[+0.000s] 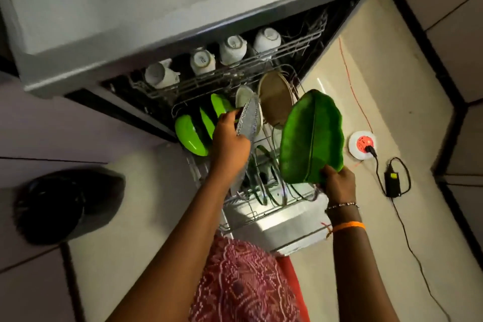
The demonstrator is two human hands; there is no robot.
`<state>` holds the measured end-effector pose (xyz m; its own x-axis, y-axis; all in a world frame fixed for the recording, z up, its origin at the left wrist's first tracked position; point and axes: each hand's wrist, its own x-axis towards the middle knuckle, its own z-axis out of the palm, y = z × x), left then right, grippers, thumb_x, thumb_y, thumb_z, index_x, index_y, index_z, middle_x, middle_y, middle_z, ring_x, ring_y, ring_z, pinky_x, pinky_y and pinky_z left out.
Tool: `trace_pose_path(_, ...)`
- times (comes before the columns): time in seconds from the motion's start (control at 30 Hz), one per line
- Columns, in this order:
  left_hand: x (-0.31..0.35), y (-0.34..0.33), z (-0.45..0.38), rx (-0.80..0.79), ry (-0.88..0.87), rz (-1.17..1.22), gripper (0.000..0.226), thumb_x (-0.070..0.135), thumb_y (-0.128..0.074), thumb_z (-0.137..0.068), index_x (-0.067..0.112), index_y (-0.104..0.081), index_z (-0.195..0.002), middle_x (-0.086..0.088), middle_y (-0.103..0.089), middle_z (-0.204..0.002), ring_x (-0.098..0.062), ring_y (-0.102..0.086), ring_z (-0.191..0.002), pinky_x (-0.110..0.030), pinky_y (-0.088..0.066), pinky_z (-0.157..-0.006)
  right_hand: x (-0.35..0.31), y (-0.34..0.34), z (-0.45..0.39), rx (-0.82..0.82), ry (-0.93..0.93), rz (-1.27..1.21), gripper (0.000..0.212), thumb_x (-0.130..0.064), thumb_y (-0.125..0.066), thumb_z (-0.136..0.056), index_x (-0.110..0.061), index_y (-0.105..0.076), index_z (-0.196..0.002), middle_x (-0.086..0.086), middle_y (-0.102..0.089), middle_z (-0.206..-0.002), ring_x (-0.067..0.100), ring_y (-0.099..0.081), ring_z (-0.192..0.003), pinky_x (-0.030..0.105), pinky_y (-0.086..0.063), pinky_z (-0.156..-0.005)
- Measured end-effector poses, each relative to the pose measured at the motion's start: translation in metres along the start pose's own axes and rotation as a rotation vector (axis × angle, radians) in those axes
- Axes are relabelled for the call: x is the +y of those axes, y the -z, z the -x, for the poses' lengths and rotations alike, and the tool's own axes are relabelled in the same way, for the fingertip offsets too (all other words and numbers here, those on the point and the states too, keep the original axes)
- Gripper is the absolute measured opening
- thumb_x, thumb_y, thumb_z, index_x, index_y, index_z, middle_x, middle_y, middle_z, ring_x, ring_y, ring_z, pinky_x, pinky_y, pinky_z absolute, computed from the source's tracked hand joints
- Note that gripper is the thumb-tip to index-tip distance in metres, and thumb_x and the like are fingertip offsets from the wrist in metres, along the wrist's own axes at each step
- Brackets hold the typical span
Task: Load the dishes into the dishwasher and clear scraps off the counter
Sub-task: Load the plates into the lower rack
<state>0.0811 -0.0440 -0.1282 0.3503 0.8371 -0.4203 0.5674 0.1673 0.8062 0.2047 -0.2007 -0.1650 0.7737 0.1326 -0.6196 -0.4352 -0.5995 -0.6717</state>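
Dishes are already standing in the dishwasher's pulled-out lower rack point(261, 185): three bright green bowls point(192, 136) on edge at about 9 o'clock from the rack's middle, a pale plate and a tan plate point(275, 102) upright toward 12 o'clock; four white cups point(235, 49) sit upturned in the upper rack beyond. The left hand point(230, 138) grips a silvery patterned plate point(249, 120) by its lower rim, fingers curled round the edge, holding it upright among the tines beside the green bowls; the right hand point(337, 183) pinches the leaf-shaped green plate point(311, 138) at its near tip, at roughly 6 o'clock on the plate, holding it tilted in the air over the rack's right half, touching no tine that I can see.

The leaf plate looks like moulded plastic or melamine; I judge it light, stiff and not easily broken, though glossy and likely slick if wet; its scalloped rim gives the thumb a purchase, and a hold at one end lets the far end be steered down between tines. The silvery plate looks thin and rigid, probably light; a rim grip suits it, since the face must slide into a slot. The tan and pale plates look ceramic, heavier and chippable; knocks against them are the risk.
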Motion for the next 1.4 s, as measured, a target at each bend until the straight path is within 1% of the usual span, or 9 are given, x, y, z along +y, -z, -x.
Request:
trace_pose_path(0.07,0.0,-0.027,-0.009,0.041,0.021,0.05,0.051,-0.008,-0.044,-0.08,0.014,-0.055,-0.125,-0.01,-0.061,-0.119,-0.028,-0.059,-0.106,-0.036,-0.052,-0.084,-0.011,0.012,-0.034,-0.035,0.082,0.044,0.01,0.001,-0.05,-0.084,-0.007,-0.057,-0.082,0.005,-0.052,-0.066,-0.003,-0.051,-0.038,0.013,-0.042,-0.041)
trace_pose_path(0.13,-0.003,-0.048,-0.017,0.078,0.039,0.079,0.055,-0.005,-0.042,-0.076,0.014,-0.054,-0.126,-0.011,-0.061,-0.12,-0.031,-0.059,-0.107,-0.046,-0.051,-0.089,-0.02,0.017,-0.071,-0.06,0.153,0.122,0.006,-0.015,-0.053,-0.073,-0.01,-0.056,-0.075,0.011,-0.056,-0.072,0.018,-0.063,-0.065,0.031,-0.051,-0.06)
trace_pose_path(0.27,-0.021,-0.08,-0.038,0.162,0.1,0.037,0.046,-0.001,-0.046,-0.087,0.011,-0.049,-0.132,-0.013,-0.057,-0.127,-0.031,-0.055,-0.113,-0.045,-0.047,-0.096,-0.025,0.015,-0.149,-0.076,0.298,0.233,0.026,-0.022,-0.047,-0.069,-0.003,-0.06,-0.081,0.022,-0.062,-0.083,0.05,-0.061,-0.086,0.062,-0.049,-0.079)
trace_pose_path(0.47,-0.038,-0.102,-0.064,0.401,0.12,0.196,0.045,0.0,-0.05,-0.089,0.019,-0.048,-0.13,-0.002,-0.06,-0.113,-0.015,-0.058,-0.083,-0.023,-0.046,-0.067,-0.04,-0.007,-0.205,-0.141,0.545,0.414,0.045,-0.023,-0.036,-0.064,-0.003,-0.059,-0.098,0.028,-0.064,-0.092,0.049,-0.061,-0.082,0.06,-0.05,-0.073)
trace_pose_path(0.67,-0.066,-0.113,-0.083,0.503,0.201,0.362,0.043,-0.005,-0.05,-0.086,0.011,-0.05,-0.126,0.004,-0.059,-0.091,-0.004,-0.052,-0.065,-0.017,-0.043,-0.054,-0.028,-0.048,-0.251,-0.189,0.619,0.607,0.025,-0.004,-0.045,-0.086,0.003,-0.053,-0.109,0.029,-0.06,-0.105,0.045,-0.055,-0.096,0.047,-0.046,-0.079)
trace_pose_path(0.97,-0.083,-0.112,-0.074,0.497,0.142,0.462,0.028,-0.003,-0.049,-0.089,0.018,-0.059,-0.105,0.009,-0.062,-0.083,-0.001,-0.06,-0.066,-0.015,-0.049,-0.057,-0.005,-0.103,-0.305,-0.224,0.629,0.71,0.03,-0.01,-0.046,-0.091,0.003,-0.051,-0.117,0.028,-0.058,-0.117,0.043,-0.053,-0.107,0.042,-0.042,-0.081)
trace_pose_path(1.17,-0.069,-0.112,-0.073,0.539,0.07,0.46,0.028,-0.001,-0.051,-0.089,0.02,-0.059,-0.105,0.01,-0.064,-0.089,-0.003,-0.061,-0.076,-0.02,-0.05,-0.067,-0.02,-0.107,-0.316,-0.141,0.761,0.738,0.028,-0.012,-0.046,-0.092,0.0,-0.051,-0.117,0.027,-0.06,-0.113,0.043,-0.054,-0.103,0.035,-0.031,-0.067)
trace_pose_path(1.3,-0.064,-0.118,-0.078,0.625,0.02,0.474,0.034,-0.004,-0.049,-0.087,0.02,-0.052,-0.11,0.006,-0.06,-0.103,-0.007,-0.057,-0.091,-0.028,-0.048,-0.084,-0.008,-0.107,-0.321,-0.18,0.705,0.804,0.029,-0.01,-0.051,-0.089,-0.002,-0.05,-0.117,0.026,-0.06,-0.113,0.042,-0.056,-0.104,0.042,-0.044,-0.078)
trace_pose_path(1.4,-0.07,-0.121,-0.079,0.701,0.0,0.466,0.036,-0.004,-0.047,-0.087,0.022,-0.047,-0.112,0.007,-0.058,-0.107,-0.002,-0.056,-0.091,-0.024,-0.047,-0.083,0.003,-0.109,-0.327,-0.236,0.581,0.792,0.032,-0.008,-0.045,-0.091,-0.006,-0.043,-0.123,0.028,-0.058,-0.114,0.044,-0.055,-0.104,0.047,-0.044,-0.083)
